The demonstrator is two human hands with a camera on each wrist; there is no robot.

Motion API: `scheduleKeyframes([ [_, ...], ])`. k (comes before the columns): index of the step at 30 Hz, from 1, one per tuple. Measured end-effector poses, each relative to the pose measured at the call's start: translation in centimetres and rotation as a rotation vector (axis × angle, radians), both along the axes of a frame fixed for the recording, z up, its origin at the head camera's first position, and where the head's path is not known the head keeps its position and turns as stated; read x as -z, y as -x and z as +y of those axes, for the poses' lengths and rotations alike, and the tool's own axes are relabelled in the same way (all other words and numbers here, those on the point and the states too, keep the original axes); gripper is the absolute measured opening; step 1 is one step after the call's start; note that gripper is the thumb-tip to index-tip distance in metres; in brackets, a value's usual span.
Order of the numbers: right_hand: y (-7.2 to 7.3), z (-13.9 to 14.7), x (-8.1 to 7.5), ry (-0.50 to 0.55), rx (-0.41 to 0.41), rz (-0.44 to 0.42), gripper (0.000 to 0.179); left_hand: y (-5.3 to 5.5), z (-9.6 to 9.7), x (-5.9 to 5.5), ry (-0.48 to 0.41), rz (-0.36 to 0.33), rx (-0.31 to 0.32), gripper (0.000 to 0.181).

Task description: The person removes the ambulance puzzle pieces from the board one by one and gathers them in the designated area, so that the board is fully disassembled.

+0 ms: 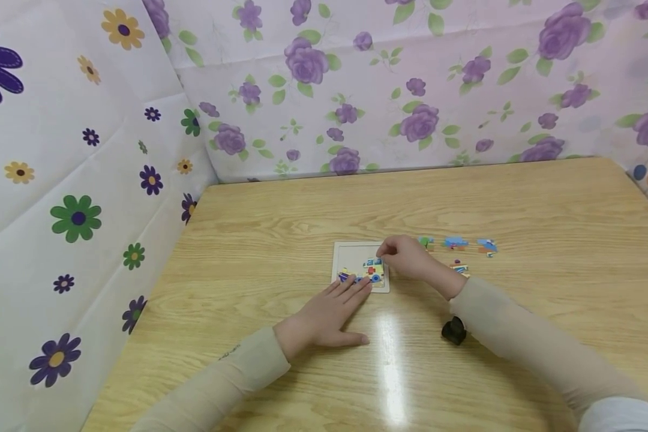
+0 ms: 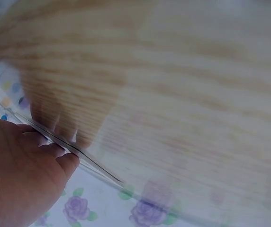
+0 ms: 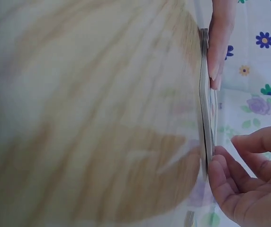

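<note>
A square, pale-framed puzzle board (image 1: 351, 252) lies on the table, with a partly assembled yellow, blue and red picture (image 1: 375, 271) in its lower right. My left hand (image 1: 332, 315) rests with fingers spread and straight across the board's near edge, covering part of the picture; its thumb lies out on the table. At the upper right edge of the board is my right hand (image 1: 407, 258), its fingers bent. In the right wrist view, the fingertips of that hand (image 3: 249, 184) touch the board's edge, thumb and fingers apart, and no piece shows between them.
Several loose puzzle pieces, among them a blue one (image 1: 456, 242) and a green one (image 1: 425, 242), lie right of the board. A small black object (image 1: 454, 330) sits by the right sleeve. Flowered cloths (image 1: 324, 90) hang behind and left of the wooden table (image 1: 270, 240).
</note>
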State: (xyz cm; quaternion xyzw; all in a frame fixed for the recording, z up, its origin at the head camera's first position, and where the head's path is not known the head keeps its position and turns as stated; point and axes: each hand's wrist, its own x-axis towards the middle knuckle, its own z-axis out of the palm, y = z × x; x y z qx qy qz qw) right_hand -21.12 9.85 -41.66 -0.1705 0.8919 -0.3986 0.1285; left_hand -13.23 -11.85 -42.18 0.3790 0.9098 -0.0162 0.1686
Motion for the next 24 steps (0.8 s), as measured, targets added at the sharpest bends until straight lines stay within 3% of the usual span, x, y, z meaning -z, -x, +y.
scheduleKeyframes([
  [18,0.53,-0.83,0.24,0.009,0.071,-0.019,0.012,0.02,0.08,-0.01,0.006,0.004,-0.013,0.092],
  [24,0.49,-1.01,0.14,0.007,0.132,-0.045,0.011,0.05,0.11,0.13,0.007,0.007,-0.004,0.091],
])
